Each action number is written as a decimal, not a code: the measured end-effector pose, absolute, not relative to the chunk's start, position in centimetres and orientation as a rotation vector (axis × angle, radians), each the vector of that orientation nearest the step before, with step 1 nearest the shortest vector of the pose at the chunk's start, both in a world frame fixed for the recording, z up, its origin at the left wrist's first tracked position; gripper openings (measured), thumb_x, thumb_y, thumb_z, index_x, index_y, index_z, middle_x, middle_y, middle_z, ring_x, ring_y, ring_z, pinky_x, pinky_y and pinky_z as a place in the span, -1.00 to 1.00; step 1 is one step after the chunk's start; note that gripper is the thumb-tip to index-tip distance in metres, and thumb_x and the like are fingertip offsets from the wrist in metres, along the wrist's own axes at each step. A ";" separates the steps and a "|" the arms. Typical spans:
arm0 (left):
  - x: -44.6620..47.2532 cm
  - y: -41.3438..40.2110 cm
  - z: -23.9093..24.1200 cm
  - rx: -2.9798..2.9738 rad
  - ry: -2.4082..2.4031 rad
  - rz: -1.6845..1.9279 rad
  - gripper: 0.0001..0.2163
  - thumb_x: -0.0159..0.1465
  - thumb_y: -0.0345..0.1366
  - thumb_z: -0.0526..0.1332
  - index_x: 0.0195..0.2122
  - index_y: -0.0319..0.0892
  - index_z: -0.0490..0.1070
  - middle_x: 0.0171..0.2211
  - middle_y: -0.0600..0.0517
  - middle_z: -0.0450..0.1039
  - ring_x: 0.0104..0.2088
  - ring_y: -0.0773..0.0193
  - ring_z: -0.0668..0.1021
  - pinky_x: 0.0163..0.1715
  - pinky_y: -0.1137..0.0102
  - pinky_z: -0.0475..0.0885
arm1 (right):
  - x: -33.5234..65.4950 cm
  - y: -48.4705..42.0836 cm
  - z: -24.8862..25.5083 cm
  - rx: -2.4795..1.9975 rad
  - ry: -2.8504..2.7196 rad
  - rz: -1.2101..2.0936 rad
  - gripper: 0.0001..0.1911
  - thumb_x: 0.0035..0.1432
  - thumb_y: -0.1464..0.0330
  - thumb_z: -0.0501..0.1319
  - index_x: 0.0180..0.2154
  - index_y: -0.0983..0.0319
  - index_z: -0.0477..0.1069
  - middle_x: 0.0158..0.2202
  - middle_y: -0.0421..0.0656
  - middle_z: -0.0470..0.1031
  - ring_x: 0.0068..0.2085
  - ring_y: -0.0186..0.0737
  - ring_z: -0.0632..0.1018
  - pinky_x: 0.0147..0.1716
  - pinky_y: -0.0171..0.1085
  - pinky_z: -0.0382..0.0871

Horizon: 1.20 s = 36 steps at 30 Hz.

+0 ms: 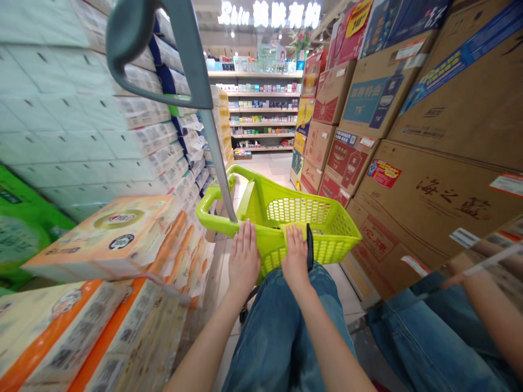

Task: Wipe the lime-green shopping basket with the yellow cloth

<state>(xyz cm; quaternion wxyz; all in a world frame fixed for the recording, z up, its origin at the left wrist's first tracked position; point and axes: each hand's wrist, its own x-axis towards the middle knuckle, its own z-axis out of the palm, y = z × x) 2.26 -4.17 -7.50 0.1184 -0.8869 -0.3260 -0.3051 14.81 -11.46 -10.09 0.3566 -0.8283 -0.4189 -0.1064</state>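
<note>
A lime-green plastic shopping basket (327,218) on wheels stands in the aisle just ahead of my knees. Its grey pull handle (171,65) rises up and toward me at the upper left. My left hand (244,256) lies flat on the basket's near rim, fingers stretched out and together. My right hand (295,256) rests on the same rim a little to the right, fingers flat over the edge, beside a dark strap or clip. Neither hand holds anything. The basket looks empty inside.
Stacked tissue packs (114,234) wall the left side of the aisle. Tall piles of brown cardboard boxes (429,179) line the right. Shelves of goods (261,114) cross the far end. A mirrored surface at lower right repeats my jeans and arm.
</note>
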 end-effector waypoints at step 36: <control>2.1 -4.1 -7.3 -2.561 -0.954 -0.897 -0.33 0.30 -0.48 -0.03 0.42 -0.32 -0.23 0.41 -0.19 -0.04 0.41 0.06 0.03 0.33 0.08 0.14 | 11.7 -9.8 -7.9 -1.776 -1.400 -0.128 -0.07 -0.07 0.70 -0.08 0.38 0.20 0.02 0.41 -0.08 0.05 0.42 -0.17 0.02 0.35 0.04 0.04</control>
